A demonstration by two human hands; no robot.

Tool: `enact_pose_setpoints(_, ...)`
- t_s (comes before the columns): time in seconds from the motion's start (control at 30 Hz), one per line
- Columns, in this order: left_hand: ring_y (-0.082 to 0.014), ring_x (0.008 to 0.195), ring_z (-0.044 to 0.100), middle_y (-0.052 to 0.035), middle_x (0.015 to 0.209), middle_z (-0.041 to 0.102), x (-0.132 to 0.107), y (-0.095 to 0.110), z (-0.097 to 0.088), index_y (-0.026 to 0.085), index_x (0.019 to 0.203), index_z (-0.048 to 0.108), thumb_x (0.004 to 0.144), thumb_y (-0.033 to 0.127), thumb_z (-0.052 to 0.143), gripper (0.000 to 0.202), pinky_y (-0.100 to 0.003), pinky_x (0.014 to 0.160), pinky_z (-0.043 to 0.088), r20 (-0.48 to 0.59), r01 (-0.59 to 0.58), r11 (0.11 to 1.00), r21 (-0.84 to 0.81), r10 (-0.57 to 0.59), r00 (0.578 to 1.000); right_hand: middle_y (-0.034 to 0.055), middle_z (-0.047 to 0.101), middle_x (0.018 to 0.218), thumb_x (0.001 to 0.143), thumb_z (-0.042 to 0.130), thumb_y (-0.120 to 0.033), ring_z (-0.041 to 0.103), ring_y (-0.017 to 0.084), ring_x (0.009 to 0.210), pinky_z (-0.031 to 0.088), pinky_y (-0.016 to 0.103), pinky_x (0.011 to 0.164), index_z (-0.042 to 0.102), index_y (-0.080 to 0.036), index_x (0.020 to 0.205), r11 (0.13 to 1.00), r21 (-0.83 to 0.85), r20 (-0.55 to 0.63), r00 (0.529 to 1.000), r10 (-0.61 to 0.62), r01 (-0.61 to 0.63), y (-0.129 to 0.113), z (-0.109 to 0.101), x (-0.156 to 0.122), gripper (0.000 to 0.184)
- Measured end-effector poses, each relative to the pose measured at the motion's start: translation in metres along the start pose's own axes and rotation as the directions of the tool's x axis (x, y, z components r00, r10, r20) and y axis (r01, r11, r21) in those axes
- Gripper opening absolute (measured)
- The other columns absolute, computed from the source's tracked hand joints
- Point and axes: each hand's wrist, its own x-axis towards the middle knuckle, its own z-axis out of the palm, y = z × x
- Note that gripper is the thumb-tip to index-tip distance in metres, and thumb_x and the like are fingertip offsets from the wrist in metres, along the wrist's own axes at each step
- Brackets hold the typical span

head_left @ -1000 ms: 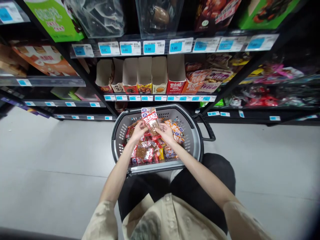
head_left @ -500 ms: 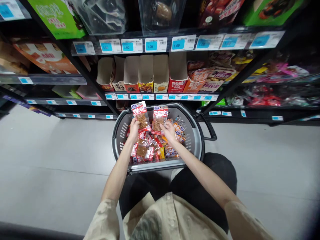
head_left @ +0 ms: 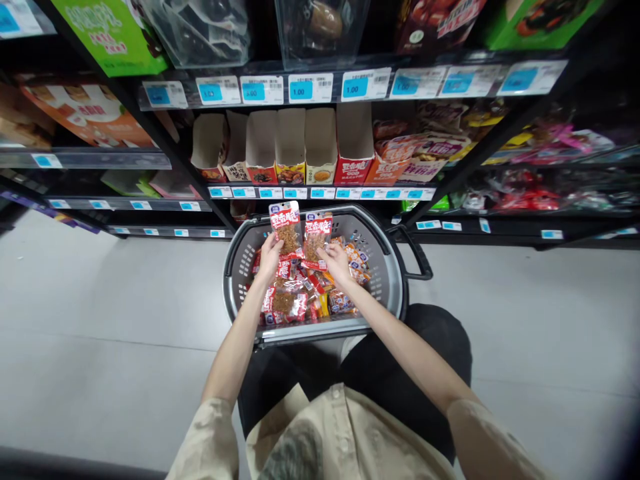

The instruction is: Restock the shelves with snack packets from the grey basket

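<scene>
My left hand point(head_left: 271, 256) is closed on the lower left edge of a red-and-white snack packet point(head_left: 289, 233) with a clear window showing brown bits. A second snack packet point(head_left: 317, 235) of the same kind is pinched at its lower right edge by my right hand point(head_left: 337, 263). Both packets are held upright side by side, very close together, above a grey shopping basket point(head_left: 397, 287). Inside the basket lie many loose packets, red-and-white ones point(head_left: 285, 303) on the left and orange ones point(head_left: 357, 257) on the right.
Beyond the basket stands a black shelf with several open-topped cardboard boxes point(head_left: 320, 137) in a row. Snack packets point(head_left: 400, 150) fill the boxes at its right end. Price tags point(head_left: 310, 88) line the shelf edges. The basket's black handle point(head_left: 423, 263) sticks out right.
My left hand has moved slightly right with its packet, bringing it closer to the other one and more upright. My right hand and its packet have barely shifted.
</scene>
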Motion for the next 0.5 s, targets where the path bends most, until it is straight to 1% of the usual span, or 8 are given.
enact_pose_setpoints(0.2, -0.0258, 0.113, 0.068, -0.0055, 0.112, 0.077, -0.0014, 0.0005, 0.0011, 0.022, 0.107, 0.073, 0.082, 0.023, 0.068, 0.025, -0.04, 0.107, 0.05, 0.02, 0.007, 1.0, 0.006, -0.007, 1.0, -0.0011, 0.068, 0.077, 0.06, 0.089, -0.063, 0.065, 0.02, 0.079, 0.05, 0.032, 0.078, 0.058, -0.025, 0.083, 1.0, -0.009, 0.005, 1.0, 0.0, 0.0, 0.0022, 0.0016, 0.0015, 0.053)
enact_pose_setpoints(0.27, -0.0254, 0.112, 0.068, -0.006, 0.113, 0.077, -0.0013, -0.0004, 0.0019, 0.022, 0.106, 0.074, 0.083, 0.022, 0.066, 0.024, -0.039, 0.107, 0.05, 0.033, 0.01, 1.0, 0.018, -0.01, 0.999, -0.0012, 0.069, 0.077, 0.059, 0.089, -0.063, 0.065, 0.02, 0.08, 0.05, 0.032, 0.078, 0.059, -0.025, 0.082, 1.0, -0.007, 0.002, 1.0, 0.001, -0.001, 0.0026, 0.0026, 0.0016, 0.054)
enact_pose_setpoints(0.33, -0.0241, 0.11, 0.069, -0.0055, 0.113, 0.077, -0.0005, -0.0021, 0.0023, 0.022, 0.105, 0.073, 0.083, 0.021, 0.064, 0.024, -0.037, 0.105, 0.05, 0.015, 0.012, 1.0, 0.025, -0.012, 1.0, -0.0017, 0.069, 0.077, 0.058, 0.09, -0.063, 0.065, 0.02, 0.08, 0.051, 0.032, 0.078, 0.059, -0.025, 0.082, 1.0, 0.002, -0.004, 1.0, 0.006, -0.006, 0.0021, 0.0033, 0.0011, 0.055)
enact_pose_setpoints(0.4, -0.0214, 0.104, 0.069, -0.0041, 0.11, 0.076, 0.0006, -0.0034, 0.0022, 0.022, 0.106, 0.07, 0.082, 0.02, 0.064, 0.026, -0.033, 0.099, 0.051, -0.035, 0.018, 1.0, 0.018, -0.018, 0.999, -0.0023, 0.069, 0.077, 0.057, 0.091, -0.062, 0.065, 0.02, 0.08, 0.051, 0.032, 0.079, 0.059, -0.025, 0.083, 1.0, 0.014, -0.005, 1.0, 0.015, -0.014, 0.001, 0.0036, 0.0, 0.055)
enact_pose_setpoints(0.43, -0.0196, 0.097, 0.068, -0.0031, 0.106, 0.075, 0.001, -0.0033, 0.002, 0.023, 0.107, 0.069, 0.081, 0.021, 0.065, 0.026, -0.031, 0.094, 0.052, -0.06, 0.029, 1.0, 0.003, -0.029, 0.998, -0.0025, 0.069, 0.076, 0.057, 0.091, -0.062, 0.066, 0.02, 0.079, 0.052, 0.032, 0.079, 0.059, -0.025, 0.083, 1.0, 0.021, -0.002, 1.0, 0.022, -0.021, 0.0002, 0.0036, -0.0006, 0.055)
enact_pose_setpoints(0.5, -0.0155, 0.078, 0.064, -0.0006, 0.095, 0.071, 0.0006, -0.0006, 0.0015, 0.024, 0.109, 0.066, 0.083, 0.026, 0.067, 0.027, -0.026, 0.076, 0.052, -0.069, 0.073, 0.995, -0.063, -0.078, 0.995, -0.0024, 0.07, 0.077, 0.056, 0.092, -0.061, 0.067, 0.02, 0.08, 0.052, 0.032, 0.08, 0.058, -0.025, 0.082, 0.999, 0.035, 0.009, 0.999, 0.038, -0.039, -0.0014, 0.0035, -0.0017, 0.056)
